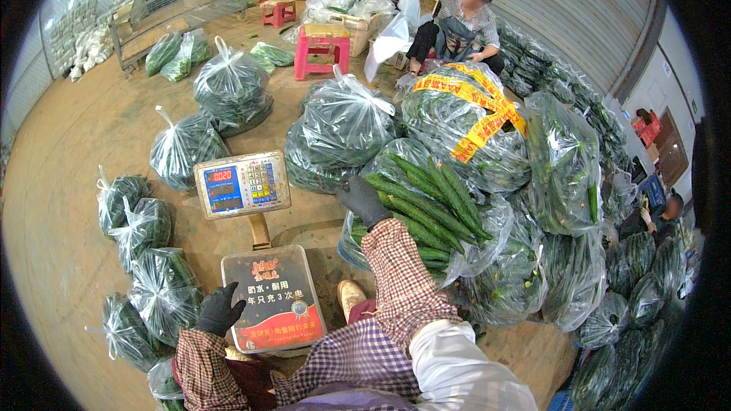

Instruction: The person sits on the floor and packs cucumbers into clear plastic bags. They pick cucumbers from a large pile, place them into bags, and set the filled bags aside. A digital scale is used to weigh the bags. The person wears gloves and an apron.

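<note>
My left hand (221,309), in a dark glove, is at the left edge of the platform of a digital scale (280,297), thumb and fingers apart and holding nothing. The scale's tilted display (243,184) has lit red digits. My right hand (364,201), gloved too, reaches forward to the left side of a heap of long green cucumbers (425,211) lying in an opened clear plastic bag (485,245). Whether its fingers grip anything cannot be told. Tied bags of cucumbers (348,120) stand just beyond this hand.
Several small tied bags (165,291) line the floor at left. A large bag with yellow tape (465,108) and more full bags (562,165) stand at right. A pink stool (321,51) is farther back. A co-worker (465,23) sits behind the bags; another person (665,217) is far right.
</note>
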`<action>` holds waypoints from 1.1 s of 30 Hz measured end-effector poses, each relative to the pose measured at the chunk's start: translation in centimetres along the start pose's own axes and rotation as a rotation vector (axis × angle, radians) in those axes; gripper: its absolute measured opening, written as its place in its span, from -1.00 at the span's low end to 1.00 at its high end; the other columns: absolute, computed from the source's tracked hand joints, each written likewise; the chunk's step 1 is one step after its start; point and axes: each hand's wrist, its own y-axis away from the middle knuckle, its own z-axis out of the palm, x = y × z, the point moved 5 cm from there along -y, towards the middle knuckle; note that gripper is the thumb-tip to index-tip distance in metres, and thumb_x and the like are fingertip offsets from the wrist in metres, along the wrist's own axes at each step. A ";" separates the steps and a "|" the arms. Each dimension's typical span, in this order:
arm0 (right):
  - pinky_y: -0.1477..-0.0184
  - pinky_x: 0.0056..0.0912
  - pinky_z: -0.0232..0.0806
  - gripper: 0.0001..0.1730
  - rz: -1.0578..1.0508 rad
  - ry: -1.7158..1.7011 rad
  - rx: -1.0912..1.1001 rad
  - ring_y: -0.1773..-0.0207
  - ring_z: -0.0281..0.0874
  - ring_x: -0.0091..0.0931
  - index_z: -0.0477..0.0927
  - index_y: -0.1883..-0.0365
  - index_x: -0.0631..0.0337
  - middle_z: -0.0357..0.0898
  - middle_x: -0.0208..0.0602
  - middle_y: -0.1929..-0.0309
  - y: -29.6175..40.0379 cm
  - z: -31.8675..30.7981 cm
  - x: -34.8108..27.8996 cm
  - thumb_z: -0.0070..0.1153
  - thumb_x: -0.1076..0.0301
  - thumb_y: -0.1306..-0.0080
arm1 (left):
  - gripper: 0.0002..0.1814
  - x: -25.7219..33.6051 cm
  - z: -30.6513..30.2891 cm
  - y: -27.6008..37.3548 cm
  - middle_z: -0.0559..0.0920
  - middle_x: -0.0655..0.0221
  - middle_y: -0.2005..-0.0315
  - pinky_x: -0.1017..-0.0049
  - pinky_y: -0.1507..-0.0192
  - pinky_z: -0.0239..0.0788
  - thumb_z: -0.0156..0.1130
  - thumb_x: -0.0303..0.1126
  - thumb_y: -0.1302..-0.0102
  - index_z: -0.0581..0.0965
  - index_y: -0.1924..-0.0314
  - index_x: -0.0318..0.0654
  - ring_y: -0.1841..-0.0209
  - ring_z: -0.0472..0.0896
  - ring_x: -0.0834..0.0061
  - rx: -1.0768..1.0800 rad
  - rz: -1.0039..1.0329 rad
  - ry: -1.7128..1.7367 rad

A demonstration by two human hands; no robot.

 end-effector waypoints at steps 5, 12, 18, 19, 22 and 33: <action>0.27 -0.31 0.21 -0.59 0.005 -0.186 0.311 0.30 0.37 -0.21 0.37 0.32 0.35 0.42 0.00 0.41 -0.8 -1.8 2.9 0.04 0.24 0.09 | -0.57 1.2 -0.5 -0.7 0.45 0.08 0.39 0.31 0.35 0.26 0.05 -0.21 0.03 0.32 0.14 -0.24 0.32 0.42 0.16 -0.012 -0.037 0.016; 0.01 -0.30 0.05 -0.40 -0.114 -0.782 0.629 -0.01 0.15 -0.29 0.18 0.05 0.23 0.18 -0.13 0.02 -2.2 -8.7 5.0 0.05 0.17 0.03 | -0.36 0.9 -3.5 -2.2 0.34 0.16 0.18 0.40 0.26 0.27 0.19 -0.31 0.13 0.19 -0.01 -0.21 0.22 0.39 0.32 0.365 -0.023 0.507; -0.13 -0.16 -0.14 -0.33 -0.192 -1.546 0.177 -0.15 -0.08 -0.37 -0.08 -0.11 0.09 0.09 -0.28 -0.07 -6.3 -12.2 4.5 -0.31 -0.08 -0.13 | -0.21 6.0 -8.2 -11.7 0.03 0.28 -0.07 0.25 0.05 0.09 0.06 -0.11 0.00 -0.13 -0.14 -0.10 -0.09 0.07 0.28 0.327 0.218 1.251; -0.11 -0.17 -0.10 -0.32 -0.054 -1.641 0.138 -0.13 -0.02 -0.37 -0.05 -0.10 0.12 0.11 -0.25 -0.06 -6.8 -10.1 4.0 -0.27 -0.08 -0.12 | -0.27 5.9 -7.6 -14.3 0.02 0.28 -0.08 0.22 0.05 0.08 -0.04 -0.06 -0.07 -0.13 -0.14 -0.09 -0.08 0.08 0.27 0.248 0.085 1.550; 0.01 -0.23 0.07 -0.49 0.041 -1.313 0.163 0.06 0.22 -0.31 0.25 0.06 0.21 0.26 -0.12 0.07 -10.0 -2.9 9.1 -0.11 0.17 -0.03 | -0.37 8.5 -5.5 -21.0 0.09 0.26 -0.03 0.29 0.05 0.10 -0.10 -0.11 -0.11 -0.07 -0.11 -0.15 -0.04 0.14 0.30 0.158 0.084 1.750; 0.24 -0.40 0.26 -0.52 0.000 -1.450 0.501 0.28 0.36 -0.41 0.24 0.14 0.39 0.34 -0.17 0.26 0.4 -5.7 7.3 -0.04 0.23 -0.06 | -0.61 9.4 -9.5 -17.9 0.34 0.22 0.14 0.48 0.10 0.23 -0.27 -0.27 -0.21 0.17 0.03 -0.38 0.11 0.33 0.42 0.372 0.123 1.571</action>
